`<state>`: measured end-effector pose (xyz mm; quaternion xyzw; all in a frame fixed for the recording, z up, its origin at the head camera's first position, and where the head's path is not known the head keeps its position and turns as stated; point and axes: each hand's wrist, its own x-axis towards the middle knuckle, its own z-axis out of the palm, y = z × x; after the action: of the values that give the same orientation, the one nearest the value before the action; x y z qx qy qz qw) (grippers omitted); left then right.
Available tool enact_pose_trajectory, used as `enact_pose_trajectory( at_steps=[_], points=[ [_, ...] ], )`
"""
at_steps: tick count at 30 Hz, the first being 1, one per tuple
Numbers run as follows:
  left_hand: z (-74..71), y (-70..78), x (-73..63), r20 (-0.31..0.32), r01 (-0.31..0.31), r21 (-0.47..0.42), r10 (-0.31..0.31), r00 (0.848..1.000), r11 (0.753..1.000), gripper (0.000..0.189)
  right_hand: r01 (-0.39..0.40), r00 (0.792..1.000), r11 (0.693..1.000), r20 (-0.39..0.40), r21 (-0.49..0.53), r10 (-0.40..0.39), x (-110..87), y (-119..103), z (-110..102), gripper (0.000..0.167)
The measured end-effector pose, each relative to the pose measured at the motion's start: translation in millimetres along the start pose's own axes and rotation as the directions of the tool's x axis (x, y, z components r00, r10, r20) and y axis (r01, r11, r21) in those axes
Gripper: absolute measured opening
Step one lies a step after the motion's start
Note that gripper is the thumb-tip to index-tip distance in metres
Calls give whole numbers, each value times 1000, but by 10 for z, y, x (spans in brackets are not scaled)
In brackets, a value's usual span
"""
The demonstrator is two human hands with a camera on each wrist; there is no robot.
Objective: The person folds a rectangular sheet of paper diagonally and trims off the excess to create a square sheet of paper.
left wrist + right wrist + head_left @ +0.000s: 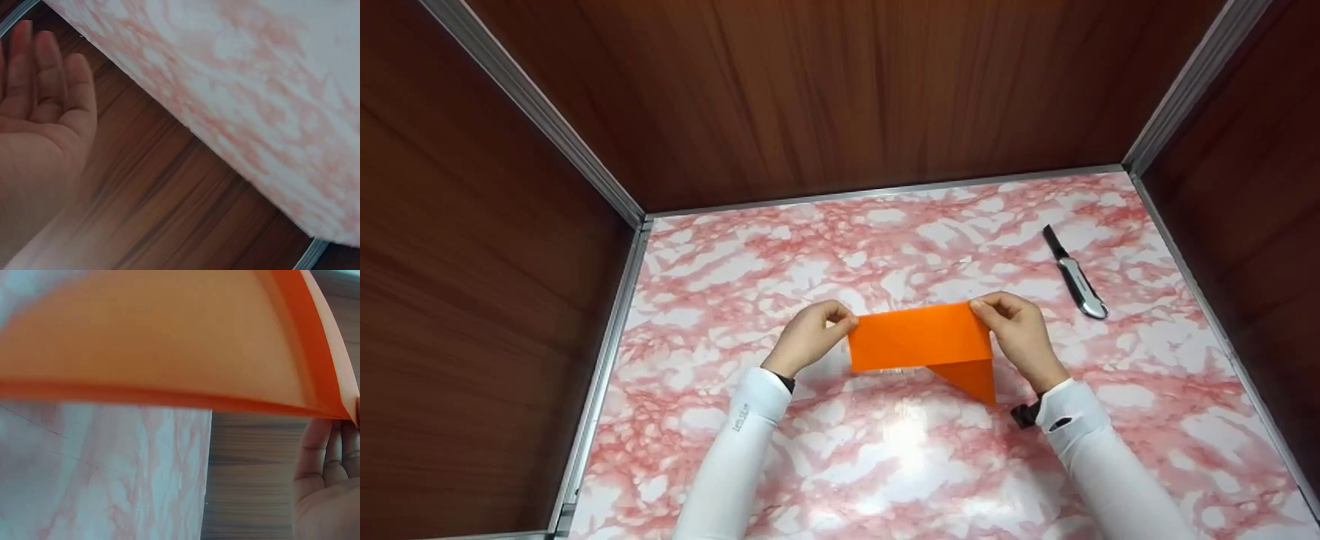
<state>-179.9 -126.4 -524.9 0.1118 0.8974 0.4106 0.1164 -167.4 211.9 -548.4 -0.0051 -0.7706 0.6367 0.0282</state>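
Observation:
A folded sheet of orange paper (919, 337) is held up between both hands over the table, a triangular flap hanging below its right end. My left hand (811, 334) pinches its upper left corner between thumb and fingers. At the upper right corner, my right hand (1018, 334) pinches the paper the same way. The right wrist view shows the orange paper (169, 343) from close by, its folded edges running to the right hand (329, 489). In the left wrist view, only part of the left hand (50, 118) appears, and the paper is out of sight.
A utility knife (1080, 281) with a black blade end and silver-grey handle lies at the right of the pink-and-white marbled table (720, 300). Brown wood-grain panels (847, 97) with metal edging stand along the back and both sides.

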Motion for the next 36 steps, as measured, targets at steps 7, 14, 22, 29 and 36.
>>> enact_pose_trajectory(
  at_steps=[7,14,22,29,36],
  points=[
    [209,403,92,53,-156,284,147,988,946,27,72,997,997,11,-6,-72,-100,-223,253,18],
    [448,727,187,71,-268,337,260,963,902,27,132,989,989,55,69,-135,-272,-512,497,14],
    [515,723,174,55,-313,407,319,946,858,25,182,983,983,-27,15,-182,-355,-479,576,10],
    [488,673,148,112,-319,406,300,947,856,28,221,973,975,-68,-25,-222,-346,-364,611,8],
    [421,602,118,125,-323,387,297,947,864,29,238,970,971,-61,12,-237,-244,-127,579,10]
  ],
)
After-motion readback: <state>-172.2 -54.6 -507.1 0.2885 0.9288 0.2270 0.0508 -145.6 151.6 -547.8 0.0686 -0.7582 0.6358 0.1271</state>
